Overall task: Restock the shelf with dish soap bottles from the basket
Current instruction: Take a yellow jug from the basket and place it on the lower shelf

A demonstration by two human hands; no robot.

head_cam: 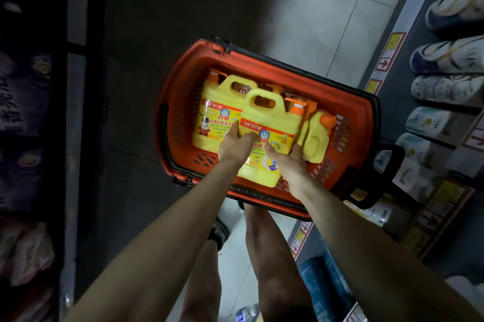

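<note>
An orange shopping basket (348,109) stands on the floor below me, holding several yellow dish soap bottles with orange caps. Both hands grip one yellow bottle (264,120) that is raised above the others, handle end pointing away from me. My left hand (237,146) holds its left side, fingers wrapped over the label. My right hand (290,163) holds its right side near the base. A second bottle (213,117) lies at the basket's left, and a third bottle (315,138) lies on its side at the right.
A shelf unit (445,101) with packaged goods and price tags runs along the right. A dark shelf (28,112) lines the left. Grey tiled floor (314,7) stretches ahead of the basket. The basket's black handle (387,172) sticks out to the right. My legs stand just behind the basket.
</note>
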